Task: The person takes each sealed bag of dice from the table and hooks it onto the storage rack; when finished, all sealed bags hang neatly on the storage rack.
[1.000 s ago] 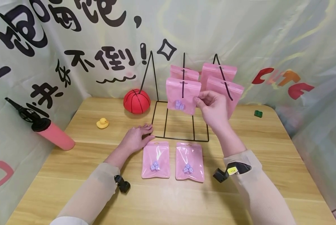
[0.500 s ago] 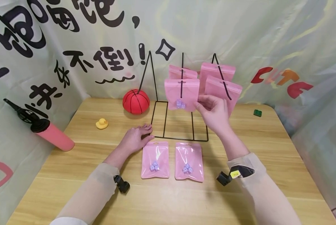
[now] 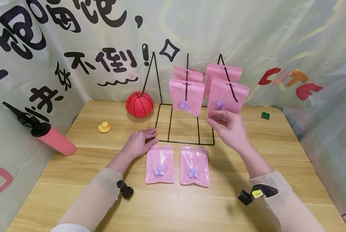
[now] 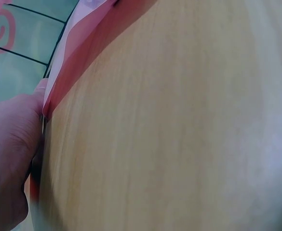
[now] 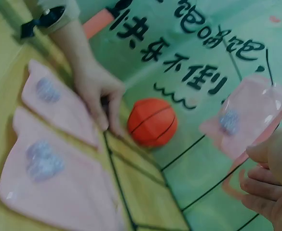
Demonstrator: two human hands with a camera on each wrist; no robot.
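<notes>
A black wire rack (image 3: 184, 142) carries pink zip pouches. Two hang on its middle prong, including a front pouch (image 3: 187, 91) with purple dice at its bottom. The right prong bears two more; the front right pouch (image 3: 228, 93) has dice partly hidden by my right hand (image 3: 230, 130). That hand's fingers are loosely bent, right at this pouch's lower edge. My left hand (image 3: 138, 142) rests on the rack's front left corner, fingers extended. Before the rack, a left pouch (image 3: 159, 158) and a right pouch (image 3: 194, 159) with dice lie flat on the wooden table (image 4: 169, 120).
A red ball (image 3: 140, 104) with black lines sits beside the rack's left prong. To its left are a yellow rubber duck (image 3: 104, 127) and a pink cylinder with a black top (image 3: 57, 140). A green toy brick (image 3: 265, 115) lies at the back right. A printed cloth surrounds the table.
My right hand has left the edge of the front middle pouch and moved down and right. The front middle pouch has swung slightly. My left hand stays on the rack.
</notes>
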